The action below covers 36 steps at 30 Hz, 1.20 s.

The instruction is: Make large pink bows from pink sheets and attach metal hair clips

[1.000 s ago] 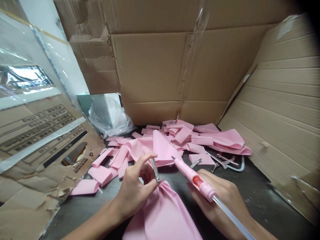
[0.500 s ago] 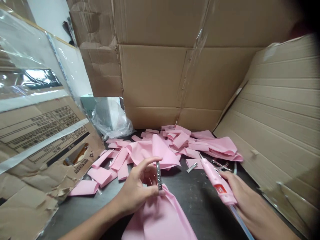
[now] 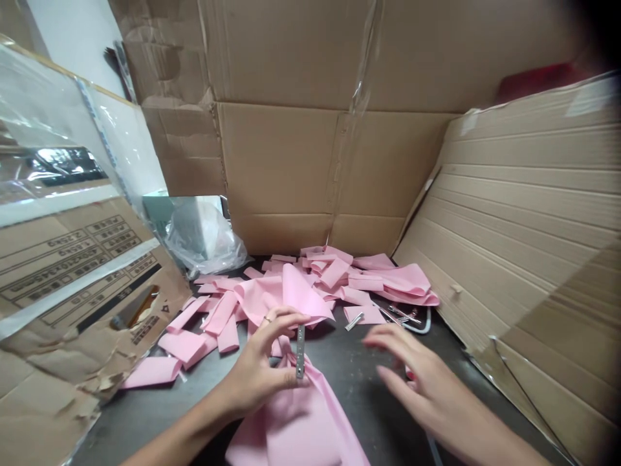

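Observation:
Between the thumb and forefinger of my left hand [image 3: 266, 359], a small silver metal clip [image 3: 300, 351] is held upright. Just below and behind it lies a gathered pink fabric piece [image 3: 303, 427] at the front of the dark table. My right hand [image 3: 405, 369] hovers to the right with thumb and fingers apart, holding nothing. A bit of a pink and red object [image 3: 410, 373] shows behind its fingers, mostly hidden. Another silver clip [image 3: 354, 321] rests by a flat pink strip [image 3: 371, 314].
Folded pink strips [image 3: 182, 348] are scattered across the dark table [image 3: 204, 395], with a pile at the back. More metal clips [image 3: 405, 315] lie at the right. Cardboard walls [image 3: 281, 162] stand behind and to the right. A clear plastic bag [image 3: 206, 239] sits back left, beyond a torn carton [image 3: 72, 272].
My right hand has let go of the pink glue gun and moved left, its fingers now spread. The view has shifted right. My left hand still holds the clip.

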Available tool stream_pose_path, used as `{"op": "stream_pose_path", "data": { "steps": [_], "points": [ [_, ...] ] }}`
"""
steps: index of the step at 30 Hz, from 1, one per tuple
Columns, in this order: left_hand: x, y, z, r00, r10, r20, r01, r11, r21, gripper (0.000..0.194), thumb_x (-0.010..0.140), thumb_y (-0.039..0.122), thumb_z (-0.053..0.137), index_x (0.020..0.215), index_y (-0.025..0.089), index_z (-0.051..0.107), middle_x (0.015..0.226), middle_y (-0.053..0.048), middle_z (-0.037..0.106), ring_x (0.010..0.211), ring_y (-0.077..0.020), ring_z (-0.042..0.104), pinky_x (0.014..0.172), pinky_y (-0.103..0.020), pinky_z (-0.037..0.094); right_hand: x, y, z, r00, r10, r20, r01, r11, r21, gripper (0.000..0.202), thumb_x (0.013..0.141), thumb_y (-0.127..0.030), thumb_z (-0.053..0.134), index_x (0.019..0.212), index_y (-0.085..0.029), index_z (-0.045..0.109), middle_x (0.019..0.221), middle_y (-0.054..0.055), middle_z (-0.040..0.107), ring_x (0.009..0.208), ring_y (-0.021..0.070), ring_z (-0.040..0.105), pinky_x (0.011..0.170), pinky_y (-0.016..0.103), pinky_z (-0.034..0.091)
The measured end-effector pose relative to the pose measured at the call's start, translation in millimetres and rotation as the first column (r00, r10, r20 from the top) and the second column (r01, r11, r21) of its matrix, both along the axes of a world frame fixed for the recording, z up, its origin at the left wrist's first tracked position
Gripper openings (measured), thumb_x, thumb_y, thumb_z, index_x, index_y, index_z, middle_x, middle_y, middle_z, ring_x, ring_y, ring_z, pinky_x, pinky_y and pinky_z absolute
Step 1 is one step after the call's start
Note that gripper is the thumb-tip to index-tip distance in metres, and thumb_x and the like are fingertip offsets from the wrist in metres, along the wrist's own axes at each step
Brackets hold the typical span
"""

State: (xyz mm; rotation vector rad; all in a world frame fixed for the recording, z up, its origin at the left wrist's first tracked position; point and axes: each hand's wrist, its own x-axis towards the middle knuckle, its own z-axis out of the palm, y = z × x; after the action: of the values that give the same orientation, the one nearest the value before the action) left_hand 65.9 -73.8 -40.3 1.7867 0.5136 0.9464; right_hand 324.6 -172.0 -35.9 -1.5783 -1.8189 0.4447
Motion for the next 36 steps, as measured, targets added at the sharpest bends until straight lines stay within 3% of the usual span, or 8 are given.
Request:
{"op": "stream_pose_path", "data": {
  "steps": [2, 5, 8, 12, 17, 26, 31, 36],
  "points": [
    [2, -1, -1.1, 0.999, -0.033, -0.01, 0.034, 0.999, 0.014, 0.063, 0.063, 0.021, 0.083, 0.12, 0.035, 0.06, 0.132, -0.004, 0.043, 0.131, -0.0262, 0.036, 0.111, -0.038, 0.026, -36, 18, 14.2, 0.907, 0.208, -0.366, -0.245, 0.968, -0.056, 0.019, 0.084, -0.027, 0.056, 0.1, -0.021, 0.066, 0.103, 0.007, 0.062, 0.088, 0.0197, 0.059, 0.077, 0.03, 0.048],
    [5, -4, -4.1, 0.997, -0.069, 0.014, 0.07, 0.997, -0.032, 0.064, 0.064, 0.023, 0.083, 0.121, 0.037, 0.059, 0.133, -0.004, 0.04, 0.132, -0.0265, 0.035, 0.111, -0.04, 0.027, -70, 37, 9.0, 0.558, 0.29, -0.777, -0.515, 0.856, -0.05, 0.019, 0.078, -0.032, 0.068, 0.088, -0.016, 0.069, 0.079, 0.003, 0.063, 0.064, 0.0127, 0.056, 0.059, 0.024, 0.045],
    [9, -6, -7.9, 0.995, -0.084, 0.057, 0.088, 0.993, -0.074, 0.062, 0.063, 0.026, 0.084, 0.119, 0.036, 0.061, 0.132, -0.004, 0.04, 0.131, -0.0263, 0.034, 0.111, -0.038, 0.027, -80, 41, -7.8, 0.352, 0.223, -0.909, -0.554, 0.833, -0.01, 0.016, 0.074, -0.027, 0.073, 0.084, -0.014, 0.071, 0.071, 0.002, 0.063, 0.056, 0.0082, 0.051, 0.054, 0.02, 0.041],
    [14, -7, -12.4, 0.983, -0.132, 0.126, 0.153, 0.972, -0.176, 0.068, 0.056, 0.026, 0.088, 0.119, 0.034, 0.062, 0.127, -0.004, 0.041, 0.126, -0.026, 0.038, 0.102, -0.033, 0.038, -79, 36, -15.9, 0.25, 0.136, -0.959, -0.534, 0.845, -0.019, 0.016, 0.072, -0.025, 0.076, 0.08, -0.011, 0.072, 0.064, 0.003, 0.064, 0.051, 0.0076, 0.052, 0.048, 0.018, 0.039],
    [18, -10, -15.8, 0.974, -0.181, 0.138, 0.213, 0.937, -0.275, 0.069, 0.057, 0.024, 0.087, 0.12, 0.035, 0.06, 0.124, -0.004, 0.042, 0.109, -0.0224, 0.05, 0.085, -0.031, 0.049, -80, 34, -13.9, 0.207, 0.096, -0.974, -0.521, 0.853, -0.026, 0.019, 0.069, -0.027, 0.078, 0.076, -0.01, 0.072, 0.059, 0.003, 0.062, 0.048, 0.0076, 0.052, 0.046, 0.018, 0.039],
    [2, -4, 5.5, 0.995, -0.053, -0.082, 0.057, 0.997, 0.048, 0.076, 0.063, 0.018, 0.082, 0.131, 0.035, 0.051, 0.134, -0.005, 0.046, 0.13, -0.0253, 0.039, 0.109, -0.038, 0.031, -74, 33, -21.8, 0.227, 0.068, -0.971, -0.403, 0.915, -0.03, 0.022, 0.065, -0.03, 0.08, 0.072, -0.012, 0.069, 0.058, -0.001, 0.055, 0.049, 0.007, 0.045, 0.045, 0.018, 0.035],
    [-10, 13, 18.3, 0.872, 0.452, -0.186, -0.445, 0.892, 0.081, 0.013, 0.076, 0.018, 0.062, 0.089, 0.016, 0.064, 0.091, -0.005, 0.064, 0.08, -0.016, 0.06, 0.069, -0.024, 0.047, -64, 35, -22.5, 0.279, -0.026, -0.96, -0.337, 0.933, -0.123, 0.025, 0.064, -0.033, 0.08, 0.071, -0.012, 0.067, 0.059, -0.001, 0.053, 0.049, 0.0078, 0.042, 0.045, 0.02, 0.033],
    [-12, 22, 3.8, 0.803, 0.255, -0.539, -0.342, 0.937, -0.066, 0.028, 0.081, 0.037, 0.055, 0.069, 0.013, 0.063, 0.062, -0.003, 0.062, 0.049, -0.0132, 0.056, 0.043, -0.021, 0.038, -60, 38, -26.8, 0.411, -0.023, -0.911, -0.295, 0.943, -0.157, 0.02, 0.069, -0.031, 0.075, 0.068, -0.013, 0.065, 0.061, 0.0, 0.055, 0.055, 0.0107, 0.045, 0.055, 0.023, 0.036]
  ]
}}
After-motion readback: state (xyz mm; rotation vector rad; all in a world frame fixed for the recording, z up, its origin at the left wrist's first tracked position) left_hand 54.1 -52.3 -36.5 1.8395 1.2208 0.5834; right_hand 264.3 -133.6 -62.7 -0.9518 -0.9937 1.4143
